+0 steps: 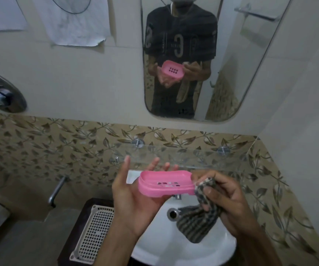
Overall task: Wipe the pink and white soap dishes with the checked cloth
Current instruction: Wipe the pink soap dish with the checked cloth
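Observation:
The pink soap dish (165,182) rests across the palm and fingers of my left hand (135,196), above the sink. It is oval with a patch of small drain holes in its floor. My right hand (225,198) grips the checked cloth (197,221), bunched at the fingertips and pressed against the dish's right end. The rest of the cloth hangs down over the basin. The white soap dish is not in sight.
A white sink (183,250) with a metal drain (173,214) lies below my hands. A glass shelf (183,156) runs along the wall just behind them. A white perforated tray (95,231) sits to the left of the sink. The mirror (193,54) above reflects a person holding the dish.

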